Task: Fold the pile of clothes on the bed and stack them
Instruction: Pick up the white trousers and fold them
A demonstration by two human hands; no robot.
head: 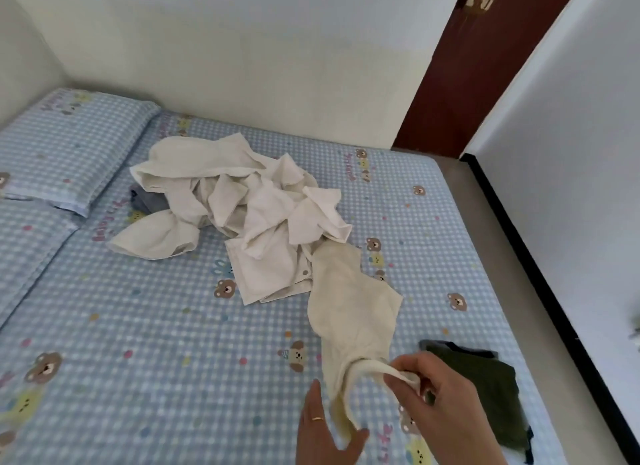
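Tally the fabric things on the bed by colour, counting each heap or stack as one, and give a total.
Cream: 2, the heap and the garment both hands hold.
Dark green: 1, the folded stack.
Grey: 1, a piece under the heap.
Blue check: 1, the pillow.
Total: 5

Both forearms are bare, and the left hand (323, 430) wears 1 thin gold ring (317, 419).
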